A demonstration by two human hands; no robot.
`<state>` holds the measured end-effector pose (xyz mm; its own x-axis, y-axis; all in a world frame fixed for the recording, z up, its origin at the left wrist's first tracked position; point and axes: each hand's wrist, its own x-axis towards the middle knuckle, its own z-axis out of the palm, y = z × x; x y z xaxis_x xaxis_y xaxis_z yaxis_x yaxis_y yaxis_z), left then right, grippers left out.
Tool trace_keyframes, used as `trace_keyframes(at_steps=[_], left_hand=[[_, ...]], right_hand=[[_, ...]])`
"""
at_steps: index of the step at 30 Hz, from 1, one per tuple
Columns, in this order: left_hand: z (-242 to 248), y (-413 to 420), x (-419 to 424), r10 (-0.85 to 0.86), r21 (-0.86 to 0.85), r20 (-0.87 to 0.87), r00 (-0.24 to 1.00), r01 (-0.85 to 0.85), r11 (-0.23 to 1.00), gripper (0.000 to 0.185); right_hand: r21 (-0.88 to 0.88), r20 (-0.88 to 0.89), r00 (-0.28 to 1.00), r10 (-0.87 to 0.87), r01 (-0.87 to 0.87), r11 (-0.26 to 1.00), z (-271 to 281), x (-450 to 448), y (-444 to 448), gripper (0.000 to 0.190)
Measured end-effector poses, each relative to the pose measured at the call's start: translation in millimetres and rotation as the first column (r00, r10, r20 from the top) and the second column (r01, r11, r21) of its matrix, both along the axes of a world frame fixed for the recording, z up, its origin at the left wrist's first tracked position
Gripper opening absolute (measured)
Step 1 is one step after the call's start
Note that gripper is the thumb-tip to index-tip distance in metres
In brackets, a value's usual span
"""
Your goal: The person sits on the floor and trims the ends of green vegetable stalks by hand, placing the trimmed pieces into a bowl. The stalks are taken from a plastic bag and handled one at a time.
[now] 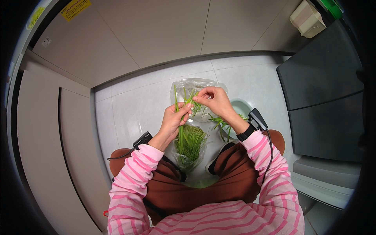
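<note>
Several long green stalks, which look like garlic chives (181, 132), run through the grip of my left hand (174, 116). My right hand (216, 101) has its thumb and forefinger pinched at the upper ends of these stalks, close to my left fingertips. Exactly what lies between the right fingertips is too small to tell apart from the bunch. Below my hands, a clear plastic bag (202, 152) holds a dense bundle of the same greens (191, 141). Behind my hands, another clear plastic bag (179, 85) lies spread on the floor with loose green scraps (199, 111) on it.
A pale basin (242, 104) stands on the right, partly behind my right forearm, with green stalks (218, 119) over its rim. Grey tiled floor (126, 117) lies between cabinet fronts (164, 29) and a dark drawer-like front (320, 88). A cream bin (308, 19) hangs at upper right.
</note>
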<state>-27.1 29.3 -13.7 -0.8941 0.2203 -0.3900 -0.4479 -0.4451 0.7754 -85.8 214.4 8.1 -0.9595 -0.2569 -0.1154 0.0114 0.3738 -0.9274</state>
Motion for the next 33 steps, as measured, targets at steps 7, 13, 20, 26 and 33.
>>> trace_keyframes(at_steps=[7,13,20,26,33], left_hand=[[-1,0,0,0.023,-0.001,0.017,1.0,-0.023,1.0,0.017],[1,0,0,0.006,0.002,0.04,0.999,-0.006,1.0,0.017],[-2,-1,0,0.021,0.017,0.053,0.998,-0.022,1.0,0.017],[-5,-1,0,-0.074,0.051,0.035,0.997,0.072,0.996,0.021],[1,3,3,-0.274,0.09,0.043,0.961,0.27,0.959,0.028]], right_hand=[[-0.073,-0.052,0.995,-0.088,0.084,0.994,0,-1,1,0.023],[-0.115,-0.053,0.99,-0.128,0.121,0.986,-6,-3,3,0.018],[-0.129,-0.035,0.989,-0.146,0.141,0.982,0,-7,8,0.026],[-0.127,0.039,0.981,0.188,-0.182,0.975,0,8,-4,0.035],[-0.287,0.295,0.933,0.207,-0.12,0.95,9,13,-6,0.029]])
